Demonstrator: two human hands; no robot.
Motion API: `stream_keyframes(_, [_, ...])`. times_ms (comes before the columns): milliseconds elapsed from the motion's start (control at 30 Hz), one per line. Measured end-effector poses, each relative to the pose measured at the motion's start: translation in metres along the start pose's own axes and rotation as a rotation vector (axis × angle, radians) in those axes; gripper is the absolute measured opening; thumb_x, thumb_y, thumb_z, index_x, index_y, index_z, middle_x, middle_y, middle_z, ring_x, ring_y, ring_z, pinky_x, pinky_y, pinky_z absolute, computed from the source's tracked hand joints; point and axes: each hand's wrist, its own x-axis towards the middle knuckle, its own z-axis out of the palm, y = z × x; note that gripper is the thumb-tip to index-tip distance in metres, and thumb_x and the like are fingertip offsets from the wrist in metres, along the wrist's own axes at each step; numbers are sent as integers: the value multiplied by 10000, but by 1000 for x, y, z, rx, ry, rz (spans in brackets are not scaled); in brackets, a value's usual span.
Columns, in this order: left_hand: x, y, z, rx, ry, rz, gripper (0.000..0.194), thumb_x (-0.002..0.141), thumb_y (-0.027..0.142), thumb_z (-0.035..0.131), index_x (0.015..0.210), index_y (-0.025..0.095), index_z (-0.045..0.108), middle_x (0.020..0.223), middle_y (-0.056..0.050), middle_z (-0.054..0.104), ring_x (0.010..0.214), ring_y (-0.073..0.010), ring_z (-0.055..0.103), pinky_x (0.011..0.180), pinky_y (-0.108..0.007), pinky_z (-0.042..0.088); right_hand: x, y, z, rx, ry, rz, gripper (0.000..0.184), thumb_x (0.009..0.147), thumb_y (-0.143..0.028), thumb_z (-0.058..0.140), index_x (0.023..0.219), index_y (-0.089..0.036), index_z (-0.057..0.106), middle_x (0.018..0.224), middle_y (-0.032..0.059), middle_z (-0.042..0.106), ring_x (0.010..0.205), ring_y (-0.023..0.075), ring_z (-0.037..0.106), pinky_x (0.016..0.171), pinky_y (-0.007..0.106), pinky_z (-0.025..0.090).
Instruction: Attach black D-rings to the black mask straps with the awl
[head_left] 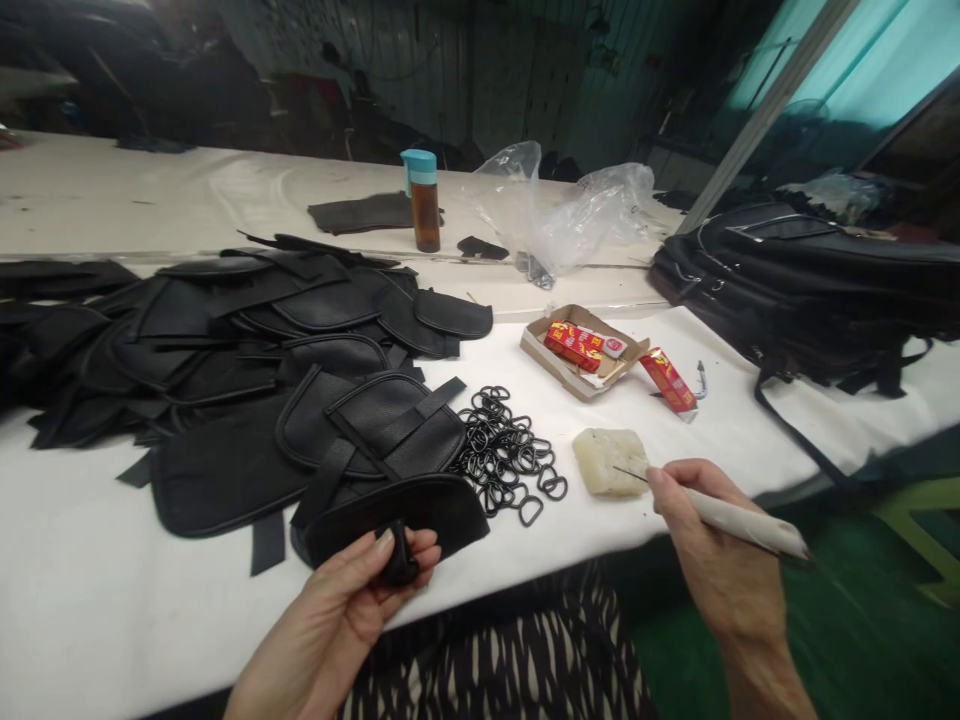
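Note:
My left hand (360, 600) is closed, with thumb and fingers pinching a folded black strap (400, 562) at the front edge of the table. A black piped flap (405, 510) lies directly behind it; whether the strap is joined to it is hidden by my fingers. In my right hand (720, 550) is an awl-like tool (739, 520), its thick pale handle between thumb and fingers. Its thin dark tip points left, over a yellowish waxy block (609, 460); I cannot tell if they touch. Black metal D-rings (499, 450) are heaped between the flap and the block.
Stacked black flaps with straps (225, 320) cover the left side. Behind the block sits a cardboard tray (592, 385) with red packets; another red box (669, 380) lies beside it. A bottle (424, 205), plastic bags (570, 220) and a black bag (810, 270) stand further back.

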Motion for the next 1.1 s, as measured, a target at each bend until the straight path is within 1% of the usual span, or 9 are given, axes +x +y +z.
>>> stream_keyframes(67, [-1, -1, -4, -34, -47, -6, 201, 785, 32, 541, 688, 66, 714, 812, -177, 730, 762, -250, 700, 729, -354, 569, -7, -6, -5, 57, 5, 45, 284, 746, -477, 620, 666, -212, 553, 527, -42, 494, 458, 112, 372, 445, 243, 318])
stream_keyframes(100, [-2, -2, -6, -47, -72, -5, 188, 782, 39, 553, 688, 64, 714, 811, -174, 729, 768, -248, 697, 737, -353, 564, -11, -8, -6, 143, -30, 90, 273, 742, -471, 633, 682, -213, 568, 559, -33, 518, 467, 111, 378, 438, 240, 319])
stream_keyframes(167, [-4, -3, -9, -60, -130, 1, 156, 777, 62, 581, 704, 57, 719, 812, -167, 728, 767, -233, 691, 741, -328, 554, -19, -14, 0, 330, -172, 113, 267, 734, -461, 641, 657, -216, 565, 563, -12, 521, 487, 124, 419, 420, 234, 336])
stream_keyframes(300, [-5, -5, -13, -53, -210, 1, 132, 767, 135, 632, 773, 44, 727, 851, -154, 722, 762, -198, 675, 725, -271, 528, -39, -33, 29, 579, -433, 128, 259, 738, -449, 627, 651, -215, 560, 585, 3, 522, 530, 140, 472, 417, 223, 365])
stream_keyframes(400, [-6, -7, -17, -54, -247, 4, 141, 757, 169, 656, 794, 53, 728, 867, -139, 719, 788, -189, 665, 746, -264, 508, -55, -50, 54, 630, -581, 123, 274, 768, -443, 604, 650, -201, 555, 598, -4, 510, 561, 133, 459, 457, 215, 359])
stream_keyframes(567, [-5, -8, -20, -66, -314, 15, 164, 739, 205, 679, 803, 62, 729, 829, -128, 717, 798, -185, 650, 778, -277, 487, -65, -62, 77, 565, -640, 42, 261, 781, -443, 582, 681, -203, 559, 597, -16, 538, 533, 126, 443, 481, 220, 363])
stream_keyframes(667, [-5, -8, -21, -63, -323, 14, 167, 735, 212, 682, 800, 67, 731, 836, -129, 714, 798, -186, 644, 789, -285, 480, -65, -64, 80, 508, -635, -3, 266, 779, -447, 575, 684, -198, 565, 578, -18, 542, 496, 121, 428, 464, 222, 361])
stream_keyframes(833, [-5, -9, -22, -74, -352, 27, 175, 757, 212, 658, 816, 66, 733, 817, -128, 716, 817, -191, 642, 821, -297, 467, -66, -67, 82, 485, -636, -9, 254, 783, -432, 565, 675, -202, 564, 569, -26, 533, 501, 118, 429, 475, 219, 363])
stream_keyframes(1100, [-4, -11, -24, -104, -364, 34, 167, 740, 192, 671, 824, 59, 728, 855, -143, 719, 823, -210, 651, 847, -331, 464, -70, -62, 91, 580, -718, 4, 257, 819, -424, 556, 691, -201, 550, 583, -33, 538, 494, 106, 432, 474, 208, 361])
